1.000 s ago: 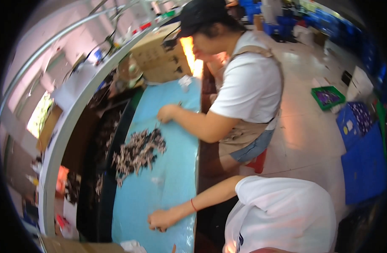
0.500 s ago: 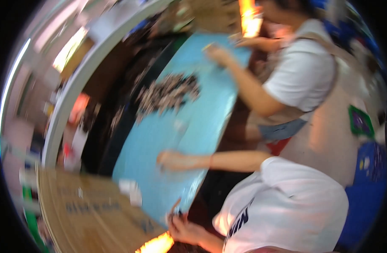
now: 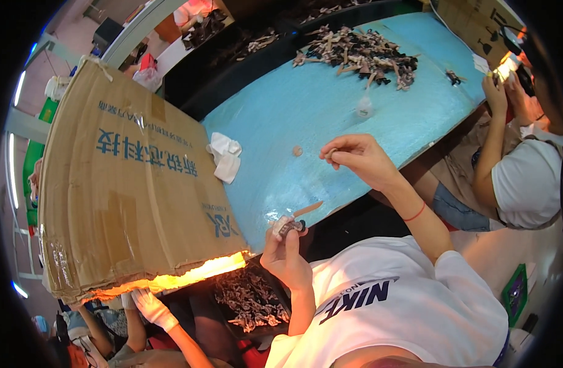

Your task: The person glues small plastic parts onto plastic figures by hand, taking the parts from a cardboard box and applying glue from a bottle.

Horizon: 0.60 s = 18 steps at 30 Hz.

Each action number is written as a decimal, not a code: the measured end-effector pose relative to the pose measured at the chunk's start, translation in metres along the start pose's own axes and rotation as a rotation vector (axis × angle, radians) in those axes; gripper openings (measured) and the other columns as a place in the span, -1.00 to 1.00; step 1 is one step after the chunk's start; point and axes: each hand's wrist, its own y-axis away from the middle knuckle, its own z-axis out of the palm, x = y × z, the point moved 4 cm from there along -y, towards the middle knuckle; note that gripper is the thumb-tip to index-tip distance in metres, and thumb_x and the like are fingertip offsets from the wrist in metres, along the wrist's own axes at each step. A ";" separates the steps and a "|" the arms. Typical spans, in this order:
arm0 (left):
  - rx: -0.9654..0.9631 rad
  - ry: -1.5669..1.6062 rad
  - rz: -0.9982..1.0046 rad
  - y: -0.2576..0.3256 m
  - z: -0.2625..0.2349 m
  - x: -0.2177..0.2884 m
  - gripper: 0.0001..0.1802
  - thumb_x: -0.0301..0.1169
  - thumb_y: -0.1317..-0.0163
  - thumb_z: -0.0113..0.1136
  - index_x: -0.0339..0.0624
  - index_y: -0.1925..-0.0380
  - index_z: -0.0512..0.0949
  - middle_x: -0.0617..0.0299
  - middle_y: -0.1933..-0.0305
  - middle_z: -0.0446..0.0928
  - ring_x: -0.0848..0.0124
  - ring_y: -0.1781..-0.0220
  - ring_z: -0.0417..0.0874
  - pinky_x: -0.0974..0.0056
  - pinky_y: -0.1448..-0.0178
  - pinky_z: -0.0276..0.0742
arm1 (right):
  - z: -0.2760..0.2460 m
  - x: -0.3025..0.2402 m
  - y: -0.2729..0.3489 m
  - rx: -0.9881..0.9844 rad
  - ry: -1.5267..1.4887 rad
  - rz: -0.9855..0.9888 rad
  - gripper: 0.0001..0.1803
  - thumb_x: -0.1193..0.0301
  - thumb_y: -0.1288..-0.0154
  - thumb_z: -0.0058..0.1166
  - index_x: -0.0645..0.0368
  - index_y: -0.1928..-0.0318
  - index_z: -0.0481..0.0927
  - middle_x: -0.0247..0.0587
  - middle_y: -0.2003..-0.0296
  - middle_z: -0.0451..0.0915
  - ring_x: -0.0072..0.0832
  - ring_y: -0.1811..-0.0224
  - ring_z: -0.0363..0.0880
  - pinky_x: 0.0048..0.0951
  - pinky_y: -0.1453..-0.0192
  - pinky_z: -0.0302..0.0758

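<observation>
Blue foam sheeting [image 3: 275, 184] covers the bench in the head view, soft enough that small parts stay where they are dropped. My left hand [image 3: 286, 256] is raised just off the near edge of the sheet, with its fingers closed around a small dark-and-pale part [image 3: 289, 227]. I hold the part up at chest level, probably so I can see its end. A thin tan stick [image 3: 309, 209] pokes out just past it, but I cannot tell whether the stick belongs to the part or lies on the foam.

My right hand [image 3: 361, 161] hovers further out over the sheet, thumb and forefinger pinched on a tiny pale bit [image 3: 330, 153]. A small round brown disc [image 3: 298, 150] lies on the foam just beside it, within easy reach.

The main heap of dark and tan pieces [image 3: 361, 54] sits well away at the far end of the sheet, between me and a co-worker on my right, likely so both of us can draw from it. That co-worker's hands [image 3: 499, 83] are lifted close together.

A crumpled white cloth [image 3: 225, 157] rests against a large cardboard box [image 3: 134, 178] on my left. More dark pieces fill a tray [image 3: 250, 300] below the bench, near another person's white-gloved hand [image 3: 151, 308].
</observation>
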 end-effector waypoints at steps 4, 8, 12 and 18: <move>0.014 -0.138 0.127 -0.005 0.001 0.003 -0.84 -0.65 -0.10 0.08 -0.41 0.27 0.51 0.09 0.20 0.50 0.43 0.27 0.55 0.36 0.26 0.60 | 0.012 -0.013 0.014 -0.001 -0.095 0.114 -0.84 0.57 -0.13 0.04 0.34 0.24 0.53 -0.11 0.36 0.58 -0.59 0.41 0.52 -0.63 0.38 0.44; -0.024 -0.374 0.386 -0.007 0.004 0.007 -0.75 -0.69 -0.04 0.14 -0.42 0.21 0.50 0.14 0.16 0.44 0.42 0.15 0.51 0.38 0.12 0.52 | 0.024 -0.023 0.029 -0.002 -0.090 0.131 -0.85 0.59 -0.11 0.07 0.36 0.26 0.51 -0.04 0.42 0.57 -0.53 0.51 0.55 -0.65 0.51 0.46; -0.020 -0.596 0.513 -0.007 0.006 0.020 -0.67 -0.71 0.02 0.18 -0.38 0.17 0.52 0.09 0.16 0.45 0.38 0.16 0.52 0.38 0.13 0.49 | 0.050 -0.022 0.043 -0.112 -0.176 0.160 -0.81 0.66 -0.10 0.02 0.38 0.22 0.55 -0.07 0.41 0.57 -0.44 0.45 0.59 -0.58 0.45 0.54; -0.006 -0.654 0.707 -0.007 0.009 0.026 -0.62 -0.79 0.10 0.13 -0.40 0.18 0.54 0.03 0.20 0.47 0.31 0.24 0.56 0.37 0.20 0.52 | 0.073 -0.027 0.049 -0.217 -0.158 0.170 -0.75 0.68 -0.09 0.02 0.37 0.15 0.53 -0.10 0.37 0.54 -0.48 0.39 0.57 -0.59 0.39 0.55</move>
